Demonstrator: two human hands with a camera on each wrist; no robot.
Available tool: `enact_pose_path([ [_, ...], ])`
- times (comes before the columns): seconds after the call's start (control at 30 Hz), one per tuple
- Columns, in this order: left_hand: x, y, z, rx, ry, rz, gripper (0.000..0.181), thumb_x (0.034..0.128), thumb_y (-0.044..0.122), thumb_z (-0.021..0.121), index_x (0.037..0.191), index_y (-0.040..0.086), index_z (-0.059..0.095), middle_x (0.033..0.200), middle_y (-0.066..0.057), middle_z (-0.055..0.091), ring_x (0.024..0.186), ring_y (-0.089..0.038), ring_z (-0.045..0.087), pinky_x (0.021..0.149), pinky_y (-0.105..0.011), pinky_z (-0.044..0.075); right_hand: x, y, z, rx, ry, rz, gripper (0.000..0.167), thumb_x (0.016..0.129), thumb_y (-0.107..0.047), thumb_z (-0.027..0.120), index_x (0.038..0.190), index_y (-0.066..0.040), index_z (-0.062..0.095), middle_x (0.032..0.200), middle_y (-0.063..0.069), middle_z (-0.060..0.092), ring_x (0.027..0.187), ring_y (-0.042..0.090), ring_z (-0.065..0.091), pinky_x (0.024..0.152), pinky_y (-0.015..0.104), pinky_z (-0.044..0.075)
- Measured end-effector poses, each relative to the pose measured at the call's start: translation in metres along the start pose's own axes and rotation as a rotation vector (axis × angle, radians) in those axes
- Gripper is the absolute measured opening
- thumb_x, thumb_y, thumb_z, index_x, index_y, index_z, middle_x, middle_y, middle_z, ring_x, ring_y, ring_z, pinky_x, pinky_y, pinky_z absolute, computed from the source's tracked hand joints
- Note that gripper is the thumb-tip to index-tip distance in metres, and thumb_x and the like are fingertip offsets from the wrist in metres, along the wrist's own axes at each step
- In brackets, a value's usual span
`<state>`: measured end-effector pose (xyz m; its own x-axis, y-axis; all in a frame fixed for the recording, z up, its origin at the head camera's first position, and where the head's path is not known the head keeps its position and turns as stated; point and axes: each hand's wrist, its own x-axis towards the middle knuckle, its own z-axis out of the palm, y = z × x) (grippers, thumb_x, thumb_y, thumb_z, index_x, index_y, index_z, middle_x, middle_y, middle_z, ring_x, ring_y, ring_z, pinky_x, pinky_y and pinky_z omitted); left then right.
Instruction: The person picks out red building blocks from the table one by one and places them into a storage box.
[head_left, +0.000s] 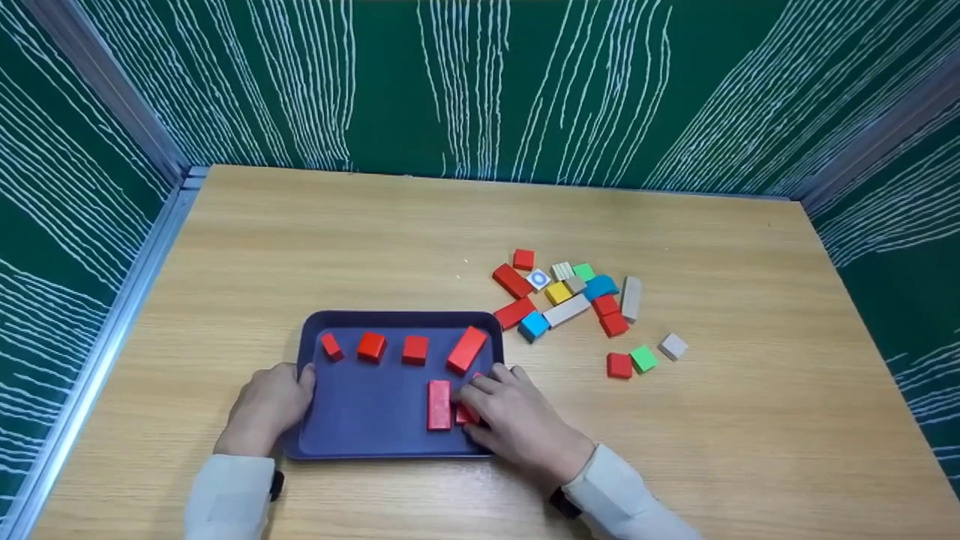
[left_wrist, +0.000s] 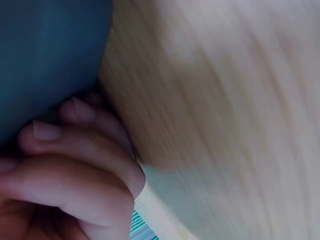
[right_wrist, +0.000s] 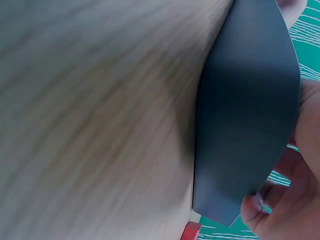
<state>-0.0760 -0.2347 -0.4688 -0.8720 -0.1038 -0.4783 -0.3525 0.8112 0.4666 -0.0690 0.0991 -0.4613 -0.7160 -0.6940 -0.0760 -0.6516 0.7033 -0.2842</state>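
Observation:
A dark blue tray (head_left: 360, 431) lies near the table's front. My left hand (head_left: 270, 409) grips its left rim, thumb over the edge; in the left wrist view the curled fingers (left_wrist: 85, 155) lie against the tray's outer side. Over the tray's right side, my right hand (head_left: 525, 424) pinches a red block (head_left: 466, 414) that its fingers partly hide. Just left of that block lies a long red block (head_left: 439, 405). Along the tray's back are a small red block (head_left: 331, 346), two red cubes (head_left: 371, 347) and a tilted red block (head_left: 466, 349).
Right of the tray, several loose blocks lie on the wooden table (head_left: 720, 450): red (head_left: 512, 280), yellow (head_left: 558, 292), blue (head_left: 534, 326), green (head_left: 643, 358) and plain grey (head_left: 631, 298). Green panels (head_left: 390, 90) with white lines stand behind the table.

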Motion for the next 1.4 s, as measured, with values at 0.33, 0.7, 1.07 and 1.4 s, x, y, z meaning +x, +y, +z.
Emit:
enact_pose_path([
  [0.33, -0.001, 0.000, 0.002, -0.003, -0.009, -0.001, 0.043, 0.1069, 0.033, 0.036, 0.080, 0.006, 0.056, 0.067, -0.009, 0.052, 0.056, -0.021, 0.054, 0.049, -0.031, 0.041, -0.010, 0.004, -0.016, 0.048, 0.090, -0.036, 0.038, 0.090, -0.030, 0.077, 0.125, -0.017, 0.067, 0.117, 0.000, 0.067, 0.096, 0.018, 0.050, 0.076, 0.033, 0.040],
  [0.7, 0.001, 0.001, 0.003, 0.012, -0.004, 0.005, 0.044, 0.1067, 0.032, 0.036, 0.079, 0.006, 0.056, 0.067, -0.009, 0.052, 0.055, -0.021, 0.054, 0.049, -0.031, 0.041, -0.049, 0.058, -0.039, 0.065, 0.248, 0.078, 0.041, 0.084, -0.020, 0.083, 0.123, -0.016, 0.068, 0.117, -0.001, 0.068, 0.103, 0.016, 0.053, 0.083, 0.035, 0.047],
  [1.07, -0.002, 0.000, 0.000, 0.004, -0.012, 0.003, 0.043, 0.1065, 0.033, 0.036, 0.079, 0.006, 0.056, 0.067, -0.009, 0.052, 0.057, -0.021, 0.054, 0.050, -0.031, 0.041, -0.097, 0.119, -0.056, 0.013, 0.404, 0.234, 0.046, 0.076, -0.012, 0.089, 0.117, -0.009, 0.069, 0.110, 0.008, 0.070, 0.091, 0.025, 0.054, 0.078, 0.042, 0.044],
  [1.4, -0.002, -0.001, -0.001, 0.019, 0.000, 0.026, 0.043, 0.1061, 0.032, 0.037, 0.075, 0.007, 0.054, 0.067, -0.010, 0.052, 0.059, -0.023, 0.055, 0.051, -0.033, 0.041, -0.105, 0.131, -0.045, -0.022, 0.337, 0.332, 0.047, 0.076, -0.016, 0.089, 0.118, -0.006, 0.068, 0.110, 0.012, 0.069, 0.092, 0.028, 0.054, 0.077, 0.043, 0.042],
])
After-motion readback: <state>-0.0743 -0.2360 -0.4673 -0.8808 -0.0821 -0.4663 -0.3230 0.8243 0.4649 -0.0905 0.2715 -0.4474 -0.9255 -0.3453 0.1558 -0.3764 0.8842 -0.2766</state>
